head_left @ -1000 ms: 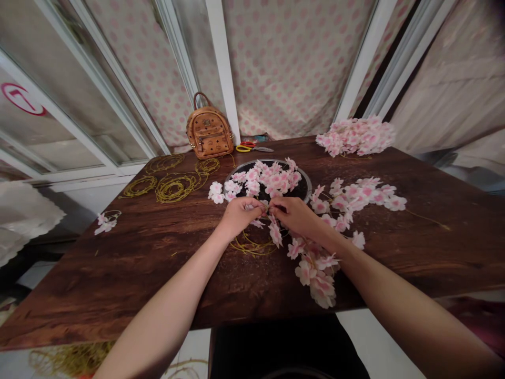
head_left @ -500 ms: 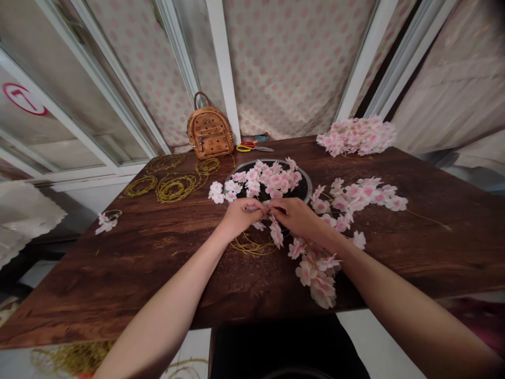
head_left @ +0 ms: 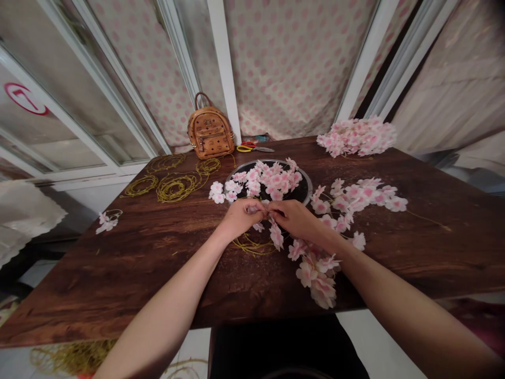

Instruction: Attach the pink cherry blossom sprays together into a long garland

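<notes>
"What are the hands on?"

"The left hand (head_left: 240,218) and right hand (head_left: 298,218) meet, pinching a thin stem of artificial pink blossoms (head_left: 276,236) above a loose yellow wire loop (head_left: 252,246)."

"And upper left?"

"Coiled yellow wire rings (head_left: 177,188) on a dark wooden table (head_left: 118,279)."

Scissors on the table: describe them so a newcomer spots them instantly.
Go to the far edge of the dark wood table and find the tan studded backpack. Just to its right, lying flat behind the round dark tray, are the scissors. Their yellow and red loop handles and right-pointing blades set them apart.
</notes>
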A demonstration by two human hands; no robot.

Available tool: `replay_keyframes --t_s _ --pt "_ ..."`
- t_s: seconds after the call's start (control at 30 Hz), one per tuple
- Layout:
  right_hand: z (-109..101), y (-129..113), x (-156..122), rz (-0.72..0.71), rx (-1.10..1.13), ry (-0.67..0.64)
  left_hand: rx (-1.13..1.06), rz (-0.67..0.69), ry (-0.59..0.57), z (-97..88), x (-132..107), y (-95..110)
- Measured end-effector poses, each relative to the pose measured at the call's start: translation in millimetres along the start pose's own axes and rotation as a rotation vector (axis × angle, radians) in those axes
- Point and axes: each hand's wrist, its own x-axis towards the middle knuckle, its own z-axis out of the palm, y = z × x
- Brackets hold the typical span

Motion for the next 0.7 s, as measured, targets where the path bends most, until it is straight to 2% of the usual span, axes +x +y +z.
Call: replay_keyframes --t_s 0.27,0.4,0.7 --pt "-5 2 3 0.132 0.073 0.048 -0.163 -0.134 0.049 1.1 1 7" --pt "-8 3 3 0.149 0.083 0.061 -0.199 -0.176 0.072 0.2 2 9" --pt "-7 5 4 0.176 0.126 0.106 -0.198 -0.167 0.088 0.4 1 13"
